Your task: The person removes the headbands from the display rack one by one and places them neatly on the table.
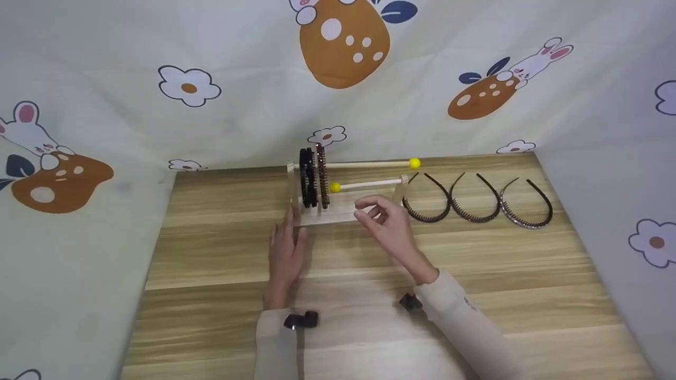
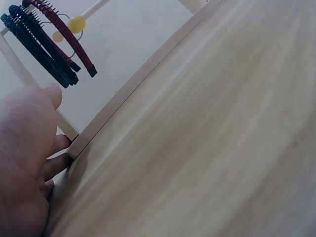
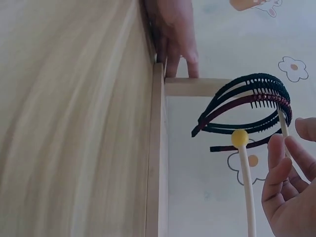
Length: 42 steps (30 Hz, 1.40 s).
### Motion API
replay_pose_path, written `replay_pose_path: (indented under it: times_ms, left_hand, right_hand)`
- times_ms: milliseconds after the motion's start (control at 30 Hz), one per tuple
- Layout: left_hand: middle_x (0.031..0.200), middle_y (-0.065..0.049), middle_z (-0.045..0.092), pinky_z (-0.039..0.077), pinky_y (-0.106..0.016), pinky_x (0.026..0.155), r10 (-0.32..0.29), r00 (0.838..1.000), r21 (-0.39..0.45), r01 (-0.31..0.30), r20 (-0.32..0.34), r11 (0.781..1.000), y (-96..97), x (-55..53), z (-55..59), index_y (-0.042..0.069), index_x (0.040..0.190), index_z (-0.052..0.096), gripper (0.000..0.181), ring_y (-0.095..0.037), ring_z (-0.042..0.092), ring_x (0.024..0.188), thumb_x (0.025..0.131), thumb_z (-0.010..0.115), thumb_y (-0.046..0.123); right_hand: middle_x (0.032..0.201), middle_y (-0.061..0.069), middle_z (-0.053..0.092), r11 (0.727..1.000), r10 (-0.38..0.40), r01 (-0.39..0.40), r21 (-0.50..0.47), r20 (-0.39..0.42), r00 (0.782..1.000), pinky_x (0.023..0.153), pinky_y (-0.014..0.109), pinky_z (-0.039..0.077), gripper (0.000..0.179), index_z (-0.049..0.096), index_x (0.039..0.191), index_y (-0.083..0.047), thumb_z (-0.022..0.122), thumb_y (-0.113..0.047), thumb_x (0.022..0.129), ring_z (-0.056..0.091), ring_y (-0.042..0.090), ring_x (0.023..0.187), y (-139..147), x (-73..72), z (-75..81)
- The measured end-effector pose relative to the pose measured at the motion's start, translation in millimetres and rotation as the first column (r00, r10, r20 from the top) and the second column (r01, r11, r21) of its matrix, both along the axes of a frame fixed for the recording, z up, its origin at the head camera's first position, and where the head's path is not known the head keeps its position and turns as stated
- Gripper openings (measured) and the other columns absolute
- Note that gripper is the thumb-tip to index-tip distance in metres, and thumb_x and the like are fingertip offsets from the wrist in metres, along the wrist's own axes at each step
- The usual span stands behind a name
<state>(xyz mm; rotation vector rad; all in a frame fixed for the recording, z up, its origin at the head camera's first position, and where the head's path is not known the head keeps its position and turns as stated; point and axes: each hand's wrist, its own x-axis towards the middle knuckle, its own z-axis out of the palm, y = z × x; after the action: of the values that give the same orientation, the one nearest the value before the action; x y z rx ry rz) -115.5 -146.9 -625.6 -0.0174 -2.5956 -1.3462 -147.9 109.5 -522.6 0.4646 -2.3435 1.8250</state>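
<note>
Headbands (image 1: 310, 177) in black and dark red, toothed hoops, hang bunched at the left end of the pale wooden stand's (image 3: 155, 158) upper yellow-tipped rod (image 1: 369, 165). The left hand (image 1: 285, 253) rests straight-fingered against the stand; the right hand's (image 1: 388, 224) grip is empty, fingers bent near the lower rod (image 1: 369, 184). A knock from it could tip everything. The hoops hang lengthwise upright, free ends toward the bench (image 1: 211, 253).

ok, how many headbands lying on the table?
3, in a row right of the rack: left headband nearest it, then middle headband, then right headband. I see none hidden.
</note>
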Motion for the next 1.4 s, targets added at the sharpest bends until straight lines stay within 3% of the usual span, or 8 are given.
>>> replay_pose_path:
  times_ms: [367, 567, 867, 1100, 1400]
  left_hand:
    - [0.179, -0.017, 0.032, 0.0, -0.057, 0.14, 0.0, 1.0, -0.009, 0.0, 0.011, 1.0, 0.3, -1.0, 1.3, 0.004, 0.177, 0.022, 0.068, -0.045, 0.034, 0.163, 0.119, 0.048, 0.03]
    - [0.178, -0.018, 0.033, 0.0, -0.056, 0.14, 0.008, 1.0, -0.008, -0.008, 0.004, 1.0, 0.3, -1.2, 0.5, 0.004, 0.176, 0.023, 0.068, -0.046, 0.035, 0.163, 0.118, 0.048, 0.03]
    - [0.177, -0.02, 0.036, 0.002, -0.055, 0.14, 0.011, 1.0, -0.005, -0.011, -0.001, 1.0, 1.0, 1.7, -2.4, 0.004, 0.176, 0.025, 0.066, -0.046, 0.036, 0.162, 0.118, 0.049, 0.025]
    - [0.175, -0.023, 0.039, 0.004, -0.057, 0.14, 0.009, 1.0, -0.017, -0.009, -0.007, 1.0, 0.4, 0.7, -0.4, 0.0, 0.174, 0.028, 0.065, -0.049, 0.038, 0.16, 0.118, 0.05, 0.025]
    - [0.174, -0.024, 0.039, 0.003, -0.06, 0.139, 0.013, 1.0, -0.015, -0.013, -0.007, 1.0, 0.8, -0.1, -1.2, -0.001, 0.174, 0.029, 0.066, -0.051, 0.036, 0.16, 0.117, 0.05, 0.026]
  right_hand:
    - [0.103, 0.015, 0.08, 0.984, 0.025, -0.012, -0.179, 0.074, 0.997, 0.063, 0.018, 0.055, 0.018, 0.079, 0.114, 0.004, 0.083, 0.0, 0.097, 0.069, 0.012, 0.075, -29, -13.3, 12.3]
    - [0.11, 0.022, 0.08, 0.982, 0.047, -0.029, -0.189, 0.089, 0.995, 0.067, 0.019, 0.057, 0.027, 0.078, 0.119, 0.005, 0.086, -0.003, 0.095, 0.069, 0.01, 0.076, -42, -17.0, 14.0]
    - [0.117, 0.019, 0.08, 0.982, 0.073, -0.043, -0.184, 0.16, 0.984, 0.063, 0.02, 0.058, 0.039, 0.074, 0.13, 0.006, 0.086, -0.003, 0.094, 0.071, 0.01, 0.076, -58, -20.9, 11.9]
    - [0.112, 0.022, 0.08, 0.98, 0.074, -0.042, -0.196, 0.161, 0.984, 0.067, 0.024, 0.063, 0.042, 0.073, 0.131, 0.009, 0.086, 0.003, 0.092, 0.072, 0.01, 0.077, -64, -22.9, 8.4]
    - [0.109, 0.02, 0.078, 0.979, 0.065, -0.026, -0.203, 0.185, 0.981, 0.063, 0.02, 0.059, 0.042, 0.072, 0.128, 0.011, 0.088, 0.005, 0.089, 0.07, 0.008, 0.076, -69, -22.0, 10.0]
